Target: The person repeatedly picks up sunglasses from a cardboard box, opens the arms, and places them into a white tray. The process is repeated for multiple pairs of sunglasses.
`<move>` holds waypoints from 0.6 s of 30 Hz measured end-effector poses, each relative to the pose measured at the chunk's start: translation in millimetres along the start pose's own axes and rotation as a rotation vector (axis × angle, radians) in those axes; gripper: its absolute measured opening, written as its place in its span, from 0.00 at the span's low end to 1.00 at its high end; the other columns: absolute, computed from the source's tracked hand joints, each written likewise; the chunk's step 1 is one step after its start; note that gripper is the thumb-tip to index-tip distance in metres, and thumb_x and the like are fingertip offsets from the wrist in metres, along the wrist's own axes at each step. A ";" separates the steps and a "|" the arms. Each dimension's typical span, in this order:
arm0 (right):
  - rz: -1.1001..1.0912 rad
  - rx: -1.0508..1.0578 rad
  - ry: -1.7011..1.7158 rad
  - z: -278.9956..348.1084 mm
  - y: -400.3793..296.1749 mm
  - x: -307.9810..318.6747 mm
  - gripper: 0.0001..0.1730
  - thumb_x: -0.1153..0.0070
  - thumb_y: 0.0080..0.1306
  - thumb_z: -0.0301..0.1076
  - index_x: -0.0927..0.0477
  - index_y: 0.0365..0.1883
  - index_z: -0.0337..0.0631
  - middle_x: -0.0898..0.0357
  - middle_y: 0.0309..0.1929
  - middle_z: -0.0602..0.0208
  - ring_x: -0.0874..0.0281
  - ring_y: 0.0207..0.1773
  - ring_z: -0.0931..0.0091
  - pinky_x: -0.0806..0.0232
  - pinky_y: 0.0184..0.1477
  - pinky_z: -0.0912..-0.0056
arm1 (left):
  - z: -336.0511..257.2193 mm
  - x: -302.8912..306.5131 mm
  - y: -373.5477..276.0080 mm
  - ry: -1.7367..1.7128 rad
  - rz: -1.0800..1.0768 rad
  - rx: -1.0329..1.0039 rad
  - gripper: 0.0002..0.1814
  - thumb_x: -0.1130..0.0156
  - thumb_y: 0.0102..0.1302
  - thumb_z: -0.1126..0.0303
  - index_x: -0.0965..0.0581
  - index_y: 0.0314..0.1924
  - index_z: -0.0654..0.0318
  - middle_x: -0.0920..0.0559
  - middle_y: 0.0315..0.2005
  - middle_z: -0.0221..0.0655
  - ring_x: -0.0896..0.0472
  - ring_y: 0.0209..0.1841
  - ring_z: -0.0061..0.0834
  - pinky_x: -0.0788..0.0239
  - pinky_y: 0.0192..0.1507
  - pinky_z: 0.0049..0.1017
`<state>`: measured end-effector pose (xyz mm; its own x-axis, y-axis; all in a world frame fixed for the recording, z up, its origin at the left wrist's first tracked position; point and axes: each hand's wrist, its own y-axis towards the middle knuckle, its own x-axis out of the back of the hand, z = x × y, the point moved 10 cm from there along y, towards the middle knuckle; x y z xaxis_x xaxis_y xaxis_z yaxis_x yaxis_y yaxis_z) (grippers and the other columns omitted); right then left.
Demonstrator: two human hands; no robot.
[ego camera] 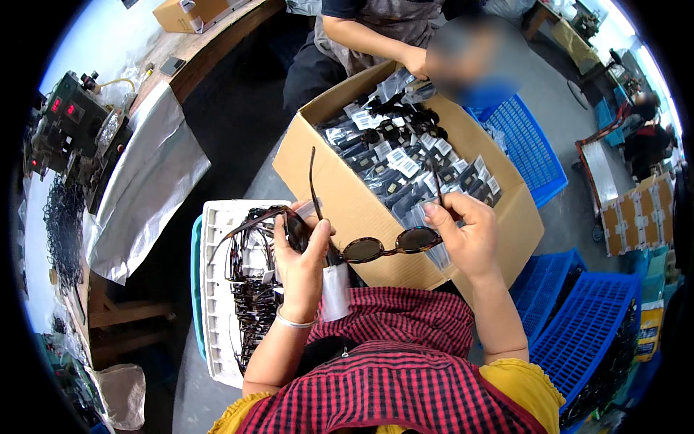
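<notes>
Between my hands hangs a pair of tortoiseshell sunglasses (364, 249) with small dark oval lenses and its temples spread. My right hand (470, 233) pinches it near the hinge of one temple. Another pair of sunglasses (296, 230) is in my left hand (303, 257), whose fingers also touch the first pair's other temple. A clear plastic sleeve (335, 293) hangs just beside that hand. Beyond my hands, a large cardboard box (336, 190) holds many bagged sunglasses (401, 163) with white barcode labels. A white plastic tray (214, 325) at the left holds a row of tortoiseshell frames (255, 309).
A co-worker's hand (416, 62) reaches into the box's far side. Blue plastic baskets (585, 325) stand at the right, another blue basket (528, 141) behind the box. A workbench (217, 40) with a machine (70, 116) runs along the left.
</notes>
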<state>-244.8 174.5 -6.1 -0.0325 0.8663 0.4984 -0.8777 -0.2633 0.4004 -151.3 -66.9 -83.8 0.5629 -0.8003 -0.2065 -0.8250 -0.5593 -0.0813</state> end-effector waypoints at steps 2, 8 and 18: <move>-0.012 -0.007 -0.083 4.7 3.1 5.6 0.15 0.36 0.64 0.33 0.23 0.23 0.33 0.29 0.17 0.60 0.31 0.19 0.74 0.40 0.24 0.73 | 25.7 1.4 4.5 -0.022 0.040 0.084 0.24 0.35 0.66 0.71 0.31 0.60 0.68 0.19 0.33 0.33 0.26 0.28 0.17 0.36 0.30 0.17; 0.022 -0.533 0.316 -60.4 -17.7 -15.7 0.19 0.45 0.73 0.41 0.24 0.23 0.40 0.25 0.20 0.76 0.29 0.21 0.86 0.37 0.24 0.80 | 22.9 -21.9 5.4 -0.210 0.313 0.060 0.35 0.25 0.54 0.52 0.27 0.54 0.68 0.22 0.37 0.31 0.27 0.33 0.18 0.37 0.31 0.19; 0.405 -1.032 1.084 -100.2 -77.4 -180.0 0.19 0.48 0.73 0.44 0.18 0.31 0.38 0.21 0.25 0.70 0.28 0.20 0.81 0.38 0.21 0.77 | 5.3 -81.1 -1.1 0.468 0.634 -0.323 0.38 0.19 0.45 0.72 0.26 0.59 0.62 0.22 0.50 0.33 0.22 0.52 0.28 0.32 0.58 0.30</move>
<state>-219.0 81.5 -203.9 -0.2592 0.8140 -0.5198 -0.6475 -0.5458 -0.5318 -196.3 -0.2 -72.2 0.0207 -0.9501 0.3112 -0.9764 0.0477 0.2105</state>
